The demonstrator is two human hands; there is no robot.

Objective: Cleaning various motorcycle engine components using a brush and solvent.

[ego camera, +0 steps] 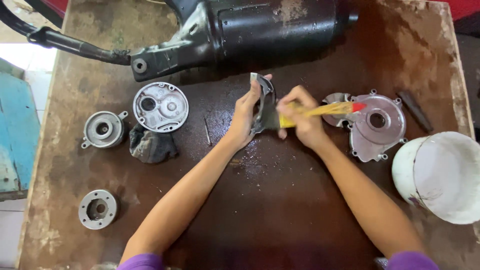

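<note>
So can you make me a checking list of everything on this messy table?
Surface: brown wooden table, stained, with a wet dark patch in the middle.
Job's things: curved dark metal part; yellow-handled brush.
Clutter: three round metal covers; grey rag; engine cover; white bucket; black exhaust muffler.
Grippers: left hand holds the part; right hand holds the brush.
Cables: nothing seen.
Surroundings: blue furniture at the left.

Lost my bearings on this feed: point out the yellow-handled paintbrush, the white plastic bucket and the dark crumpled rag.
yellow-handled paintbrush [320, 110]: head view, mid-handle beside the right hand.
white plastic bucket [406, 170]: head view, outer wall, left side.
dark crumpled rag [151, 146]: head view, centre of the cloth.
</note>
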